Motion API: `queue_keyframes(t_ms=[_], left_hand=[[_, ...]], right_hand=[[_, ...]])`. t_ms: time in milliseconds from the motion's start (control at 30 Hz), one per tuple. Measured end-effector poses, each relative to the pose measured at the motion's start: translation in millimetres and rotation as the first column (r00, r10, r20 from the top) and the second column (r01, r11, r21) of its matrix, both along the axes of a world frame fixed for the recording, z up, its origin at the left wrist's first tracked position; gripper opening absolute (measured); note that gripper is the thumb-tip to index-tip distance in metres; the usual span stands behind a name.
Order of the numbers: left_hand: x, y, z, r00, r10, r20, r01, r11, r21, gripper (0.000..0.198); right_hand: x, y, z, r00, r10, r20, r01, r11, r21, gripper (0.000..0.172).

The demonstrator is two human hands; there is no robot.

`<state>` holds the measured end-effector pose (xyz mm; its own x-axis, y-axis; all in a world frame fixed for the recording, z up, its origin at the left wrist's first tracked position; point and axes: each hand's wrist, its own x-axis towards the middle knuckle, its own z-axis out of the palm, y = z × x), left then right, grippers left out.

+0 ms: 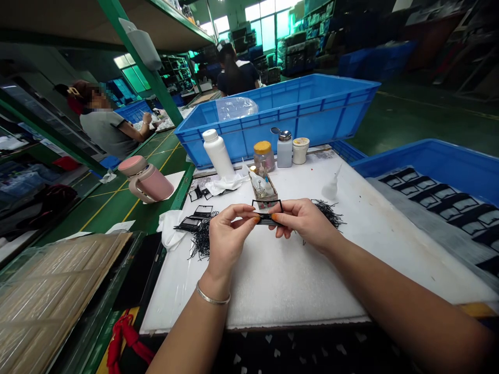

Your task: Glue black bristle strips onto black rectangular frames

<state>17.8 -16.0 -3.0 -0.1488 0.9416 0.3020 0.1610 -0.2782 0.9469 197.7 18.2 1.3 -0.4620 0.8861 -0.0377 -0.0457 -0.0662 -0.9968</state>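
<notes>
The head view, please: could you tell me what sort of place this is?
Likely a factory assembly bench: the left hand and right hand hold a small black part over a white mat, beside blue crates, with another seated worker nearby.

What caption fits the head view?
Left hand and right hand pinch a small black frame over the white mat.

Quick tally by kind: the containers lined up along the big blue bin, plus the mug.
Bottles: 2 (white bottle, metal-topped dispenser)
Jars: 2 (yellow-lidded jar, small white jar)
Mugs: 1 (pink mug)
Total: 5
</notes>
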Motion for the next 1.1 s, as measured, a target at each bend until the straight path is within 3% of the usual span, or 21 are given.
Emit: queue_keyframes(t_ms=[433,1100], left_hand=[[0.8,-4.2,0.5,0.995,0.034,-0.095,-0.027,0.996,0.081,0.014],[0.4,-5.2,1.4,0.994,0.059,-0.093,-0.051,0.995,0.082,0.014]], right_hand=[[-0.9,0.2,-3.7,0.998,0.004,-0.062,-0.007,0.999,-0.048,0.023],[-1.2,-1.5,-4.1,0.997,0.041,-0.066,-0.038,0.998,0.048,0.019]])
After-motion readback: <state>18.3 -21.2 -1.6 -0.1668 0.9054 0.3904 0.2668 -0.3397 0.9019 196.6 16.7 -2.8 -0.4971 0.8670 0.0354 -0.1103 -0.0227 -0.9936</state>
